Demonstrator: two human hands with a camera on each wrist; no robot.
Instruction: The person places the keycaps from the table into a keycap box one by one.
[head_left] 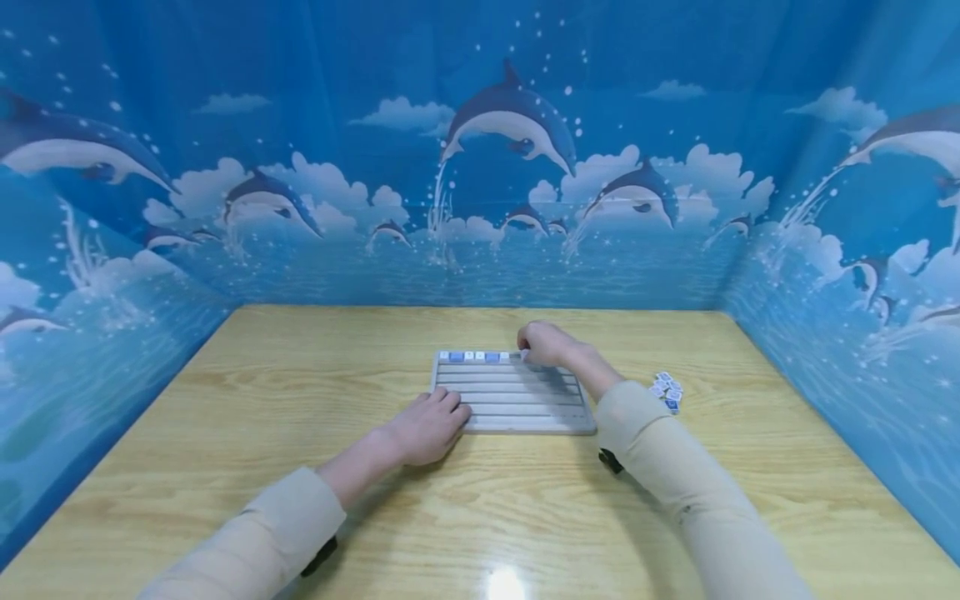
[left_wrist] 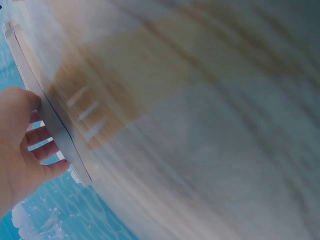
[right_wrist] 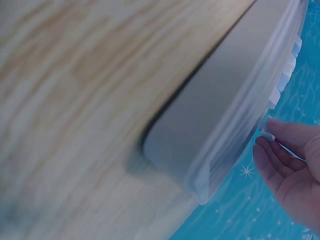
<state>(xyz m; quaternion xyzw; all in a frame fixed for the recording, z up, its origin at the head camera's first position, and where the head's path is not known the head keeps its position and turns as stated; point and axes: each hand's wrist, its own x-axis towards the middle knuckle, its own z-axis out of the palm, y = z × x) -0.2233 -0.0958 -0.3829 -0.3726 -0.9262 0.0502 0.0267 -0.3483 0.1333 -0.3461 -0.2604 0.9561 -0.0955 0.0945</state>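
Note:
A light grey grooved board lies on the table, with a row of small white and blue tiles along the left part of its far groove. My left hand holds the board's near left corner; in the left wrist view its thumb is at the front edge and the other fingers reach over the top. At the far groove, just right of the tile row, my right hand pinches a small white tile between thumb and fingertips. The markings on that tile cannot be read.
To the right of the board, beside the right forearm, several loose white and blue tiles lie in a small heap. The wooden table is bordered by a blue dolphin-print curtain at the back and both sides.

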